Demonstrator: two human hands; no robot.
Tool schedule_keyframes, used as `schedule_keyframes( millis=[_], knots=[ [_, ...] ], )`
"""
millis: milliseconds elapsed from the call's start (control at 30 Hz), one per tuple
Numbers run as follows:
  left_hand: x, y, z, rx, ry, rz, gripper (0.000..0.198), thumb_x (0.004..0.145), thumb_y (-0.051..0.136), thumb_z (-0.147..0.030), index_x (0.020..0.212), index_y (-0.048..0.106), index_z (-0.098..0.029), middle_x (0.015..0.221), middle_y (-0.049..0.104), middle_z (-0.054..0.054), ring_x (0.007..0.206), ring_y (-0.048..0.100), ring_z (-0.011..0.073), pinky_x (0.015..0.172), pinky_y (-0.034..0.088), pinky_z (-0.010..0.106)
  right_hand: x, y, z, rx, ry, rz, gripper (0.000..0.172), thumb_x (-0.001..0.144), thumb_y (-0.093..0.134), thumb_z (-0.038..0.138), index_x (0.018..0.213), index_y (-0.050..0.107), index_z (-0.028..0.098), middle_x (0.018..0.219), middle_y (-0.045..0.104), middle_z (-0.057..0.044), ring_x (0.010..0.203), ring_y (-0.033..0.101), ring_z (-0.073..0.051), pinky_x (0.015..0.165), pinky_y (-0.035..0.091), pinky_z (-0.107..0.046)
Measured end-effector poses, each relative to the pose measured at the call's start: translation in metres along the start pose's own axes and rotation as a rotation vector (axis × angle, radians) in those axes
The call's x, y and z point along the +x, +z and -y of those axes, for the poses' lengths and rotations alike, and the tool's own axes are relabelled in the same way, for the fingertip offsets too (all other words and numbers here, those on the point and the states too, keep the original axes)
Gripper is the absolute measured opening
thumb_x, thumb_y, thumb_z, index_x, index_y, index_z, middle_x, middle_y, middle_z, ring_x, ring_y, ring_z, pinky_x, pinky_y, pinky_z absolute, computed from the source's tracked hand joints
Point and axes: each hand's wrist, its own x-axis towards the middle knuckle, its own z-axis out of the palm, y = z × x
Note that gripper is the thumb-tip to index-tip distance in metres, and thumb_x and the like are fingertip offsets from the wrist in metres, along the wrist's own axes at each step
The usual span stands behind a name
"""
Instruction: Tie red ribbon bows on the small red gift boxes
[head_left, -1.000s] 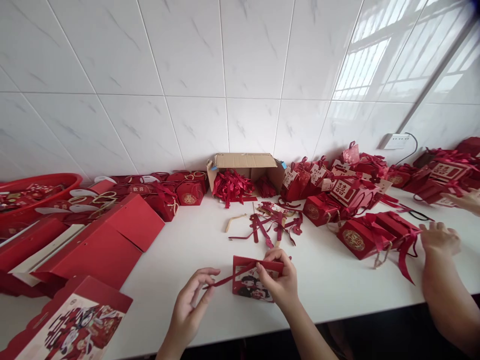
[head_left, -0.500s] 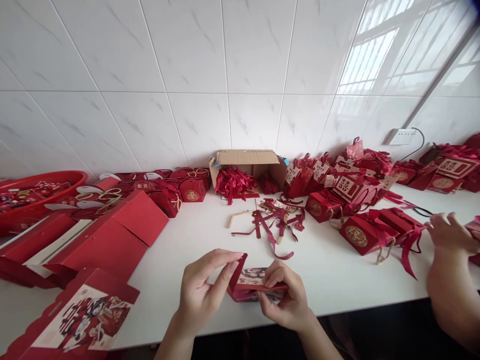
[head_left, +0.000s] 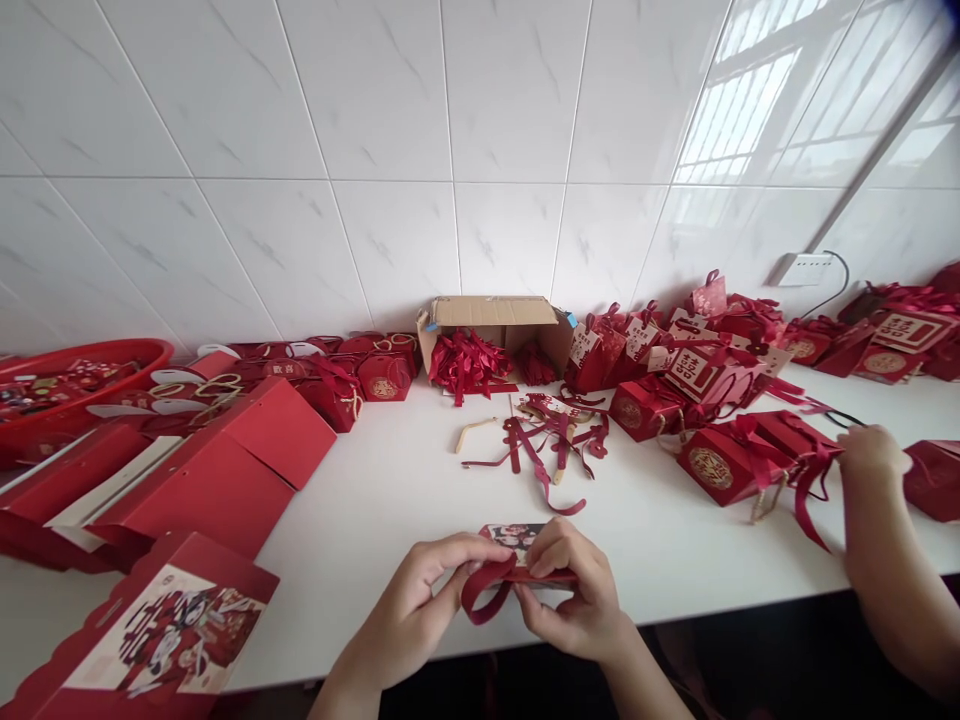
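Near the front of the table, my two hands work on a small red gift box [head_left: 511, 541] with a printed picture on its upper face. My left hand [head_left: 435, 590] pinches a dark red band [head_left: 487, 595], which curls into a loop in front of the box. My right hand [head_left: 574, 580] grips the box's right part between thumb and bent fingers, hiding much of it. Beyond the hands lies a loose pile of red and gold straps [head_left: 555, 440].
An open cardboard box [head_left: 491, 312] holds red ribbons [head_left: 466, 365]. Finished-looking red boxes [head_left: 720, 470] crowd the right; large red cartons [head_left: 247, 450], a printed red bag [head_left: 172, 630] and a red basin [head_left: 142, 360] fill the left. A co-worker's hand [head_left: 874, 450] reaches in at right.
My left hand has moved right and slightly down, toward my right hand. The red piece it holds now bends into a loop. The co-worker's hand has closed and shifted left.
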Motion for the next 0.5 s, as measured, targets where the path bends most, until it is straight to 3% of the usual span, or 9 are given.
schedule_keyframes(
  millis=[167,367,500],
  knots=[
    [-0.003,-0.004,-0.003,0.028,0.052,0.066,0.030,0.093,0.044,-0.026,0.111,0.067,-0.029,0.126,0.059,0.008,0.123,0.051,0.0249,0.102,0.045,0.039,-0.002,0.001,0.001,-0.004,0.008,0.022,0.027,0.069,0.063,0.008,0.084,0.048,0.024,0.069,0.057,0.000,0.059,0.055,-0.016,0.055,0.044,-0.030],
    [-0.012,-0.005,0.004,0.165,0.145,0.071,0.037,0.091,0.046,-0.032,0.127,0.057,-0.031,0.131,0.057,0.008,0.127,0.047,0.0275,0.106,0.040,0.043,-0.002,0.001,0.000,0.038,0.039,0.009,0.025,0.071,0.063,0.008,0.084,0.047,0.024,0.068,0.054,0.000,0.060,0.054,-0.015,0.053,0.044,-0.028],
    [-0.013,-0.002,0.010,0.198,0.132,0.048,0.036,0.091,0.048,-0.031,0.125,0.058,-0.029,0.128,0.058,0.008,0.126,0.047,0.0270,0.107,0.039,0.042,0.000,0.001,0.001,0.035,0.036,0.012,0.023,0.072,0.062,0.009,0.083,0.048,0.023,0.069,0.055,-0.001,0.061,0.054,-0.015,0.054,0.044,-0.028]
  ],
)
